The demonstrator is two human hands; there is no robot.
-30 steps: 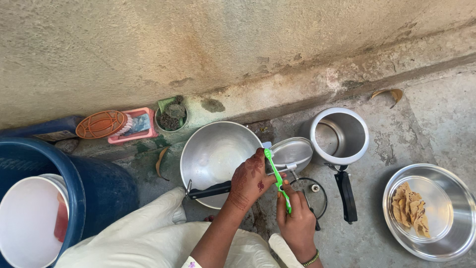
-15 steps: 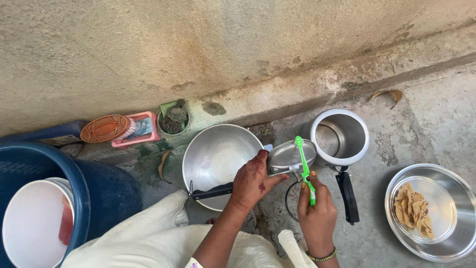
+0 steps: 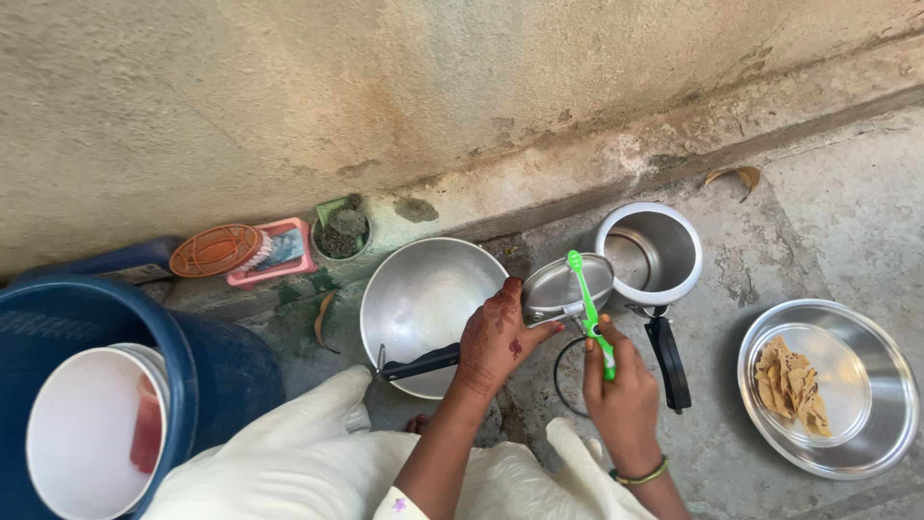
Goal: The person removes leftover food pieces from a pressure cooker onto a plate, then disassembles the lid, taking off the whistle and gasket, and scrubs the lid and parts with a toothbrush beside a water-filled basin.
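A rough concrete floor meets a stained plaster wall, seen from above by my head camera. My landmark is the wide, round, shiny metal bowl [image 3: 423, 299] standing on the floor near the wall's foot.

Just right of that bowl, my left hand [image 3: 498, 339], patterned with dark henna, is closed around the black handle of an oval steel pressure-cooker lid [image 3: 568, 286], holding it tilted above the floor. My right hand [image 3: 624, 390], with a beaded bracelet at the wrist, is curled tightly around the lower end of a bright green plastic toothbrush [image 3: 588, 312], whose head rests on the lid's surface.

A second ago the brush stood between my hands, short of the lid; half a second ago it reached the lid's right edge, and now it lies further across the lid. I judge that scrubbing of the lid is under way.

Beyond the lid, further right of the bowl, an open steel pressure cooker pot [image 3: 648, 252] with a black handle stands upright. A thin black rubber ring [image 3: 563, 380] lies on the floor under my hands. Far right of the bowl sits a steel plate [image 3: 866, 404] with tan crisp pieces. Left of the bowl are a pink soap tray [image 3: 274, 252] holding an orange brush, and a big blue plastic drum [image 3: 192, 366] with a white bucket [image 3: 87, 433] inside.
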